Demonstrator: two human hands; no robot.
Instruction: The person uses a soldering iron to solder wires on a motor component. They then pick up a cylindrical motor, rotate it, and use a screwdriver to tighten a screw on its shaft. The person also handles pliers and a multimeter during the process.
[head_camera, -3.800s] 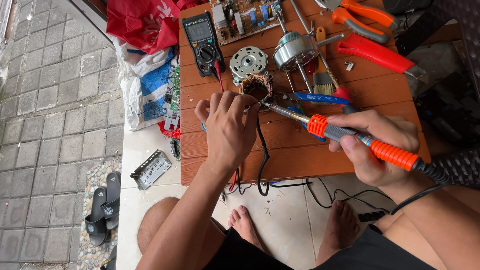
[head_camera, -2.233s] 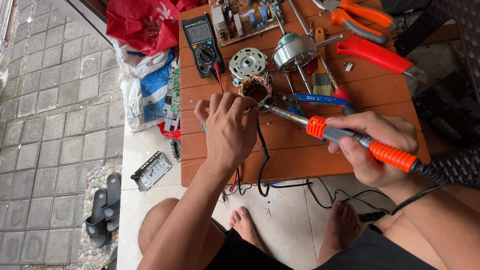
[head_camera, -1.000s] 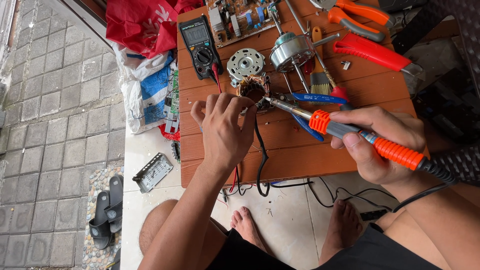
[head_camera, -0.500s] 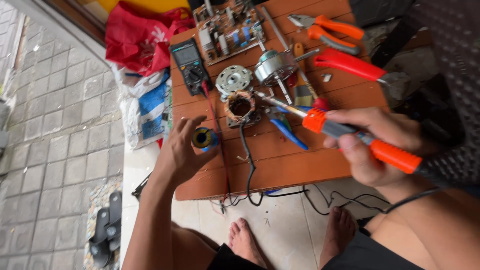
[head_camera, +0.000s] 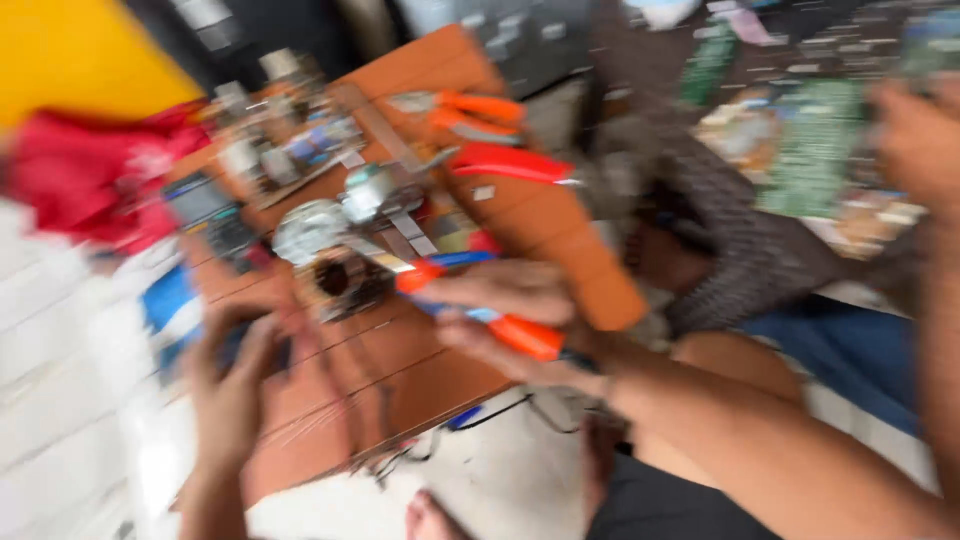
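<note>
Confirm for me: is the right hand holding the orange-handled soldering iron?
Yes: the right hand is wrapped around the soldering iron, its orange grip showing at both ends of the fist above the wooden table.

Matt brown wooden table (head_camera: 420, 370); glossy orange plastic tool handle (head_camera: 525, 335).

A brown wooden tabletop (head_camera: 440, 370) carries pliers (head_camera: 475, 108) and a red cutter (head_camera: 515, 165) near its far edge, and a meter (head_camera: 215, 215) at its left edge.

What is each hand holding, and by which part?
The right hand holds a soldering iron by its orange handle. The left hand closes on something small and dark; the blur hides what it is and where it is gripped.
</note>
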